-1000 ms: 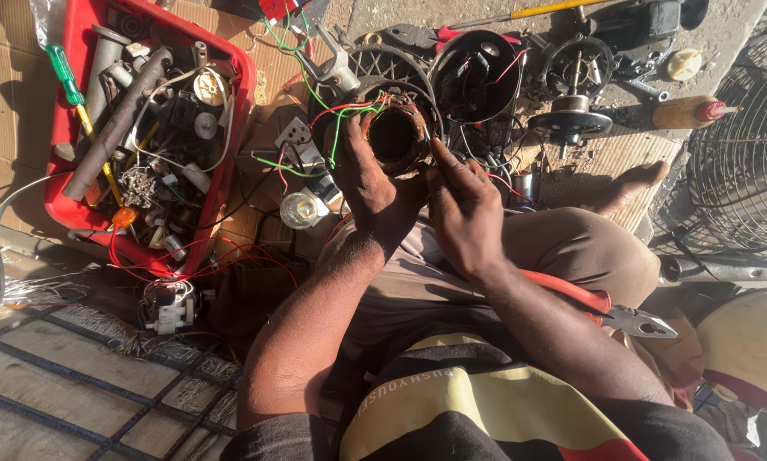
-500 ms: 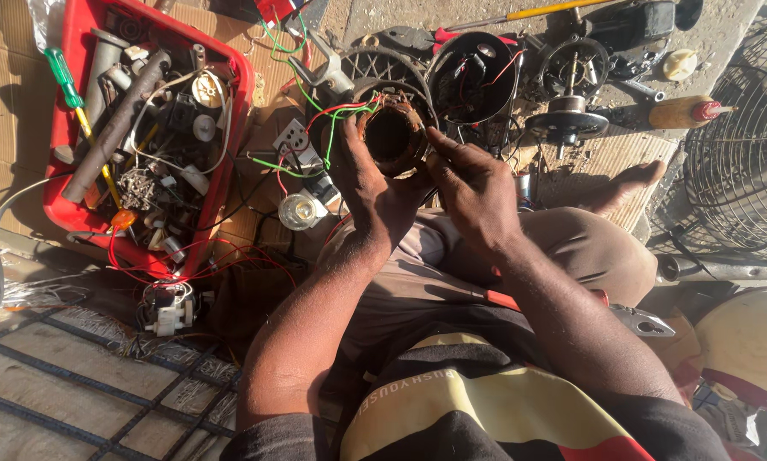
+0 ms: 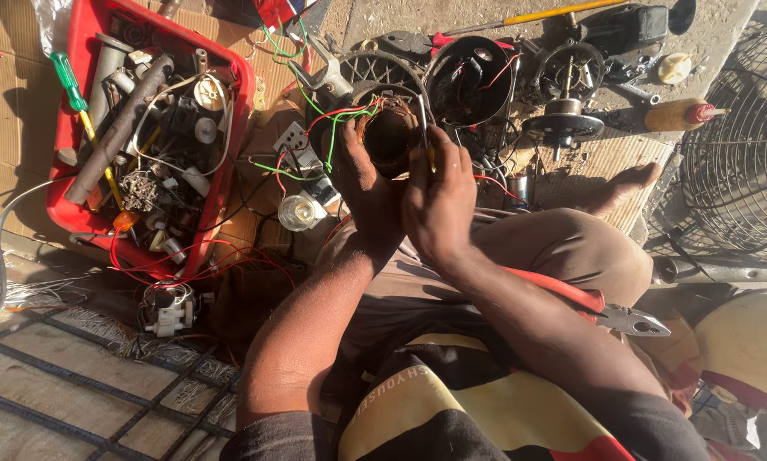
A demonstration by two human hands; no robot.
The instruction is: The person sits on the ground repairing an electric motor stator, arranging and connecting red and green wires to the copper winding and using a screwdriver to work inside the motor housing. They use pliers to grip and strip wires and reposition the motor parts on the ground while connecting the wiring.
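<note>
In the head view, just above the person's lap, the left hand cups a round motor stator whose copper windings show around a dark open bore. Its grip is clamped on the stator's near side, fingers wrapped around the rim. The right hand sits just beside it, touching the stator's right edge, its grip pinched together on a thin metal tool that stands against the windings; whether the tip is under a wire cannot be told. Red and green leads trail loose from the stator's top left, joined to nothing visible.

As a judgement, the work looks mid-way: the motor is already apart, since a black housing and a rotor on its shaft lie separately on the ground beyond the hands, and a wire fan guard lies off to the right. The winding itself is under the hands, and everything remains unassembled.

Red-handled pliers rest on the right thigh, untouched. To the left, a red tray holds loose parts, with a green-handled screwdriver lying over its rim. A small clear bulb-like part lies between tray and knee on cardboard.
</note>
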